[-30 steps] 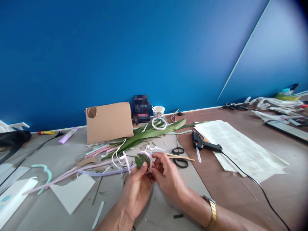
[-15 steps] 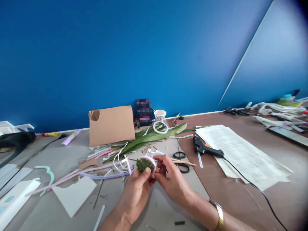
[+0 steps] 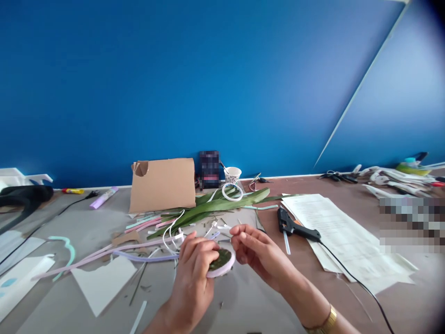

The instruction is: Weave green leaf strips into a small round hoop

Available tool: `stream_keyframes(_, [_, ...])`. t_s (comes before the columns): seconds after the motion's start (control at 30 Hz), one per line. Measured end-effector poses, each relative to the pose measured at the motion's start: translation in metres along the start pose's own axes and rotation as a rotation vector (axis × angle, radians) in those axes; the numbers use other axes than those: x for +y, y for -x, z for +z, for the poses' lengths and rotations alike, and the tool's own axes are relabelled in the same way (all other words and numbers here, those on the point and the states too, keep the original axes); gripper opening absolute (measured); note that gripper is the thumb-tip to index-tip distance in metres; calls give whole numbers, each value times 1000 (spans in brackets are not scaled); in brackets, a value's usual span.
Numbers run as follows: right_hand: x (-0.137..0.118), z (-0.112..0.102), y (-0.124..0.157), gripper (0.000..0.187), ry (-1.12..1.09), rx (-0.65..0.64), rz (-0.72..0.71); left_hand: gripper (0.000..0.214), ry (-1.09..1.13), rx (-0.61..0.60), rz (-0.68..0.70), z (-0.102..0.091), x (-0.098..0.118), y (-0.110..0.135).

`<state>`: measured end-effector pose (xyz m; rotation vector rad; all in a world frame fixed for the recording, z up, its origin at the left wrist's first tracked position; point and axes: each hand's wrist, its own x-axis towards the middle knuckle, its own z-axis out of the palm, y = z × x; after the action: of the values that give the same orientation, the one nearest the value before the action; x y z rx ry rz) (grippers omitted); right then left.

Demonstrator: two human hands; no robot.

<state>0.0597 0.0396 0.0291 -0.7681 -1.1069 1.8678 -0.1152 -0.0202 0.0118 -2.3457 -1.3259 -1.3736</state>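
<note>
My left hand (image 3: 194, 273) grips a small pink paper ring (image 3: 222, 265) filled with woven green leaf, holding it tilted with fingers over its top. My right hand (image 3: 255, 253) hovers just to the right of the ring, fingers curled together with the fingertips close to its rim; I cannot make out anything in them. A gold watch band shows on the right wrist. Long pink and lilac paper strips (image 3: 104, 253) trail left from the ring across the grey table (image 3: 69, 297).
Long green leaves (image 3: 215, 206) and a white ring (image 3: 232, 191) lie behind my hands. A black glue gun (image 3: 295, 225) with cable rests on white papers (image 3: 344, 229). A cardboard piece (image 3: 163, 184), a patterned cup (image 3: 232, 175) and paper scraps sit around.
My left hand turned the leaf-filled ring from facing me to tilted flat and lowered it slightly. My right hand let go of the rim and drew a little to the right. The view tilted up.
</note>
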Motion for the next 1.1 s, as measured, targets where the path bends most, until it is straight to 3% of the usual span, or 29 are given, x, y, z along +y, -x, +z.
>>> stream_keyframes(0.23, [5,8,3,39,-134,-203,244,31,-161,-32,109,-4,2,-5])
stream_keyframes(0.47, [9,6,2,43,-74,-179,252,30,-143,-82,85,1,3,-3])
stream_keyframes(0.53, [5,3,5,46,63,-141,126,29,-93,-102,25,2,0,-2])
stream_keyframes(0.63, [-2,3,13,45,444,-103,-276,24,-17,-135,-106,5,-5,0])
stream_keyframes(0.73, [-3,8,17,39,713,-179,-612,25,-11,-92,-176,10,-8,3])
stream_keyframes(0.93, [-1,17,16,28,831,-147,-828,52,-17,-3,-71,4,-5,2])
stream_keyframes(1.1, [-11,17,26,33,886,-244,-896,25,-92,45,62,-14,4,-7])
